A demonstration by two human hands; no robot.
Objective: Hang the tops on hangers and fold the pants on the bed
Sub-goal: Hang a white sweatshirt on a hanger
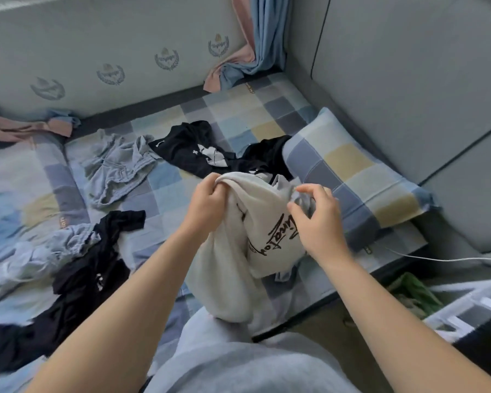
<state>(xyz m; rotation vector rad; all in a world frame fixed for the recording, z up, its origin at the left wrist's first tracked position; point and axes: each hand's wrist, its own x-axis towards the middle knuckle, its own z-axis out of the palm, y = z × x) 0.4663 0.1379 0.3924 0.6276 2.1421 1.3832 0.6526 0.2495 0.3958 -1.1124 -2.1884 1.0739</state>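
You have a checked pillow (352,177) lying against the grey padded panel (408,80) on the right. A pink-and-blue curtain (255,46) hangs in the far corner. A second curtain bunch (26,127) lies at far left, below the crest-printed wall padding (111,38). A white cable (437,259) runs off to the right above a white crate (471,307). Beside the crate you have a green item (411,290), too blurred to identify.

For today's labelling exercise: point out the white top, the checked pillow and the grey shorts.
white top (272,236), head view, on the lettering.
checked pillow (352,171), head view, on its top face.
grey shorts (116,171), head view, near the drawstring.
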